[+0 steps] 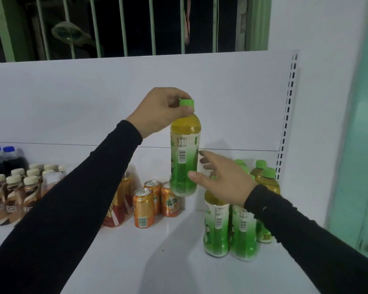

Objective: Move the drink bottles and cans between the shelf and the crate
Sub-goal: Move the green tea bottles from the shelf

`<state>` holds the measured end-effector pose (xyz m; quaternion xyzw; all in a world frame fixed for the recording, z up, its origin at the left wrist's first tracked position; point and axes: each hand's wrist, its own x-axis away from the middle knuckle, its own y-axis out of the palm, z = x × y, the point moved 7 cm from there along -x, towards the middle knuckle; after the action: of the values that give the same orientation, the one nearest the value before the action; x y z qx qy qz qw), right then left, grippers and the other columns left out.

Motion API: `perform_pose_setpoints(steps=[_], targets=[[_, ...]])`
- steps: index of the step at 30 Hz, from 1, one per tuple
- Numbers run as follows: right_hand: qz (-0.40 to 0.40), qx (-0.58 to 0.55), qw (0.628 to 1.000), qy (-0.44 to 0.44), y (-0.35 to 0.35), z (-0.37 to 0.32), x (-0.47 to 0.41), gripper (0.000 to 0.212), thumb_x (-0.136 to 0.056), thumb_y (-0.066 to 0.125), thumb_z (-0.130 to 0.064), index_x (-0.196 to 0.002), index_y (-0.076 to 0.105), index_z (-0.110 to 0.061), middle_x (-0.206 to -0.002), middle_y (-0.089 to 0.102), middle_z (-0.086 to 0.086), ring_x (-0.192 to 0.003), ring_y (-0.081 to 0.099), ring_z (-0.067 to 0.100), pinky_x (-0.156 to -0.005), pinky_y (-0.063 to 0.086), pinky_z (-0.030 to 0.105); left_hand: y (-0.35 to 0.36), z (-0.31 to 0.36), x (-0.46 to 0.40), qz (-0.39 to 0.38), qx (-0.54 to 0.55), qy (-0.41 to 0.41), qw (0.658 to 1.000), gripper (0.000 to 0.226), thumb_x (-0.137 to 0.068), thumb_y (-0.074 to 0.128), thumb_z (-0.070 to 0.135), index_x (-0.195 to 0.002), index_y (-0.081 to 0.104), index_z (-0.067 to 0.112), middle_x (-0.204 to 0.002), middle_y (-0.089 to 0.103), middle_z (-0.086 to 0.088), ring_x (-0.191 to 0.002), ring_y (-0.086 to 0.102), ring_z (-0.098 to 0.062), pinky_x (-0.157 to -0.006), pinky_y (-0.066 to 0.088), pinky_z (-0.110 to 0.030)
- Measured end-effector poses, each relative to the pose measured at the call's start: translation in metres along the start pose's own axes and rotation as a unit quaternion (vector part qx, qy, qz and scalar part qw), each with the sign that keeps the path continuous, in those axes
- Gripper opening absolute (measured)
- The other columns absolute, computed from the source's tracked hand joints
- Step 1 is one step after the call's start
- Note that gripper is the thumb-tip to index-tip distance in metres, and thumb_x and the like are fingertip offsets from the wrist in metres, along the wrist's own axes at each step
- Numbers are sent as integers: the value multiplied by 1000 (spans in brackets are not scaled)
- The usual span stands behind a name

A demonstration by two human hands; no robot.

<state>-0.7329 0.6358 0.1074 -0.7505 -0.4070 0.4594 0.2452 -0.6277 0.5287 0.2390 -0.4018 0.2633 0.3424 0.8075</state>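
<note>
Two hands in black long sleeves work above the white metal shelf (136, 262) that I view from the head camera. My left hand (159, 111) pinches the green screw cap of a clear plastic tea bottle with a green-and-white label (184, 158), fingers pressed around the neck, and holds it upright in the air, its base clear of the shelf surface. My right hand (223, 179) is spread, fingers apart, just beside the lower label of that bottle; the thumb tip lies at the label's edge, though I cannot tell whether it touches. Below and right of the held bottle stands a cluster of matching green-capped tea bottles (229, 225), upright on the shelf near its right end, beside the slotted white upright (289, 115). Left of them stand three orange drink cans (143, 209), upright and close together. A red-and-gold labelled bottle (117, 209) shows partly behind my left sleeve. Farther left stand rows of brown coffee bottles with cream caps (13, 198), and behind those, dark cola bottles with blue caps (6, 158). Green window bars (123, 26) rise above the shelf's white back panel.
</note>
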Motion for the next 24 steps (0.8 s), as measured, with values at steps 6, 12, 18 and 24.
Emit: perform_pose_setpoints(steps=[6,12,18,24], targets=[[18,129,991,41,-45,30,-8,71,-94,44,-61,-153,34,-22,-153,42,0,-137,41,15,-112,32,29,8,-23,-42,18,-6,-7,1000,18,-87,77,17,-102,69,22,-98,75,-6,-95,72,-21,-89,57,-35],[-37,196,974,106,-64,73,-18,67,-97,40,-59,-154,32,-23,-159,34,-2,-145,30,16,-115,21,27,38,-62,-71,19,-12,-42,999,17,-85,77,21,-97,66,26,-103,72,-3,-100,68,-21,-93,56,-42],[-124,202,959,156,-57,108,-15,70,-95,38,-64,-154,29,-29,-160,30,-5,-146,29,15,-116,22,30,86,-108,-88,-32,-31,-87,995,21,-83,78,18,-100,66,19,-106,70,-3,-104,65,-22,-90,55,-36],[-195,196,946,171,-43,112,-4,88,-82,24,-74,-158,20,-29,-164,22,-4,-148,23,15,-117,17,29,131,-148,-78,-77,-24,-122,989,21,-81,81,16,-94,66,19,-103,69,-4,-101,65,-23,-87,53,-32]])
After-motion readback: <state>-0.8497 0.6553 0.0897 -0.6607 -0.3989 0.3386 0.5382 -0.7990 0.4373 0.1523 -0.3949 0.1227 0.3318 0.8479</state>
